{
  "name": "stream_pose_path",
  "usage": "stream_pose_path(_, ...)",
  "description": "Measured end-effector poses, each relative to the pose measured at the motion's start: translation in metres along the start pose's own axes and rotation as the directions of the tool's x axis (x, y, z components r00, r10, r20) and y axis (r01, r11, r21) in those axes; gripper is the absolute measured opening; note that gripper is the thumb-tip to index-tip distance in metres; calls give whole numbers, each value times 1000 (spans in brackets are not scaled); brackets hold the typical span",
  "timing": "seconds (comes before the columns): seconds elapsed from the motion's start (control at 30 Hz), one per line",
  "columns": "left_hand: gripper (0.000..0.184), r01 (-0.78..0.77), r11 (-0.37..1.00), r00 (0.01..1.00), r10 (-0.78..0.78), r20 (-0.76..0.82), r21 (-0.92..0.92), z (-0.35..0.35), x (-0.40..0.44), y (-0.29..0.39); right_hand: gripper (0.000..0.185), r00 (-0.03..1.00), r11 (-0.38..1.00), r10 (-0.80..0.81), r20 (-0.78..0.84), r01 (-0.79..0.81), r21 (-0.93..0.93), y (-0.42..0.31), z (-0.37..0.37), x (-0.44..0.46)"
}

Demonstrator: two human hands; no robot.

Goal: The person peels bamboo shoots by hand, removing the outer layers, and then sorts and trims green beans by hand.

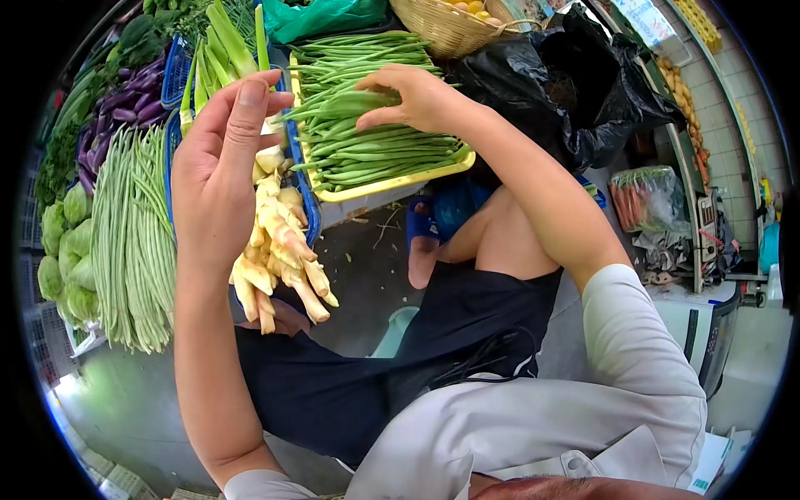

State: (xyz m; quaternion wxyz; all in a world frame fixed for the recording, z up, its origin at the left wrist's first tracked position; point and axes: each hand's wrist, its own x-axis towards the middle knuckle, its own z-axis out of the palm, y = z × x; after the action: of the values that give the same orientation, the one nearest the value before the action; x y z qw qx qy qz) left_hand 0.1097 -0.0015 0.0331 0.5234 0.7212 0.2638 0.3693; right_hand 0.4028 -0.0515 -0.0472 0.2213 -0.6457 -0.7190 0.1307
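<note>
Over a yellow-rimmed basket [392,185] of green beans [375,154], my right hand [421,100] is open, thumb and fingers apart. Some beans show in the gap beside its fingertips; whether it touches them I cannot tell. My left hand [218,158] is raised to the left of that basket, its fingers loosely bent and apart, with nothing visible in it. Beneath and beside it is a blue basket [312,208] with pale yellow ginger-like roots [279,229] hanging over the front rim. Green stalks [229,42] rise behind my left fingers.
Long beans [133,250], purple eggplants [129,100] and pale green gourds [77,242] lie on the left. A black plastic bag [517,83] stands right of the beans, below a wicker basket [433,23]. Bagged carrots [642,200] are further right. My knees are beneath the baskets.
</note>
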Motion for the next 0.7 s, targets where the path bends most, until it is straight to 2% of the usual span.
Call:
stream_pose_path(0.03,50,-1,1000,1000,1,-3,-1,1,2,-1,74,1000,998,-23,19,22,52,-3,-3,0)
stream_pose_path(0.17,48,10,1000,1000,-10,5,-3,-1,5,-6,71,997,997,-75,-5,75,26,-7,-9,-5)
stream_pose_path(0.23,45,17,999,999,-18,-33,-32,0,4,-4,67,946,966,-242,-218,214,-143,-18,-20,-12)
stream_pose_path(0.27,43,16,998,997,-21,-68,-69,-1,4,-4,60,961,969,-216,-174,189,-159,-26,-26,-16)
stream_pose_path(0.3,43,17,998,997,-21,-77,-61,-3,3,-4,60,959,968,-224,-175,198,-154,-37,-27,-18)
stream_pose_path(0.33,42,18,997,996,-24,-82,-74,-5,2,-4,52,998,986,-60,-23,56,-154,-49,-28,-23)
stream_pose_path(0.37,42,18,996,996,-26,-87,-90,-6,1,-4,45,986,980,111,128,-87,-179,-56,-27,-27)
stream_pose_path(0.4,41,25,996,996,-33,-87,-84,-9,2,-6,45,995,966,30,98,-4,-260,-50,-14,-32)
stream_pose_path(0.5,42,25,999,997,-27,-68,-37,-12,-1,-9,48,992,932,-46,122,86,-352,-51,-3,-31)
stream_pose_path(0.53,42,22,999,997,-25,-71,-38,-12,-1,-9,51,981,950,14,195,47,-307,-57,-5,-30)
stream_pose_path(0.7,40,0,1000,997,2,-83,24,-12,-3,-11,51,969,907,-20,246,122,-404,-64,5,-36)
